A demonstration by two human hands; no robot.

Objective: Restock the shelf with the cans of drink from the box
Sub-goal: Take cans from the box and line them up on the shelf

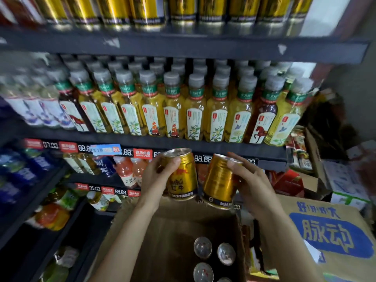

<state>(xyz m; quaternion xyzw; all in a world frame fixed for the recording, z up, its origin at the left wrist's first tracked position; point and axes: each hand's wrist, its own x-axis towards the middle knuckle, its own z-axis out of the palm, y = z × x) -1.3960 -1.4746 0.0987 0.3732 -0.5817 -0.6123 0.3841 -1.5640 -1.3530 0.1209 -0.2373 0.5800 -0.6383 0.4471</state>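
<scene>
My left hand [156, 178] grips a gold drink can [183, 176] held upright above the open cardboard box [162, 231]. My right hand [248, 180] grips a second gold can [219, 182], tilted slightly and close beside the first. Both cans hang in front of the shelf edge with price tags [203, 158]. Several more cans [203, 247] stand in the bottom of the box, seen from their silver tops. A row of matching gold cans [146, 11] fills the top shelf.
Tea bottles [195, 110] crowd the middle shelf. Lower shelves at the left hold juice and water bottles [130, 171]. A closed carton with blue print [333, 239] sits to the right of the box, with more cartons [305, 180] stacked behind it.
</scene>
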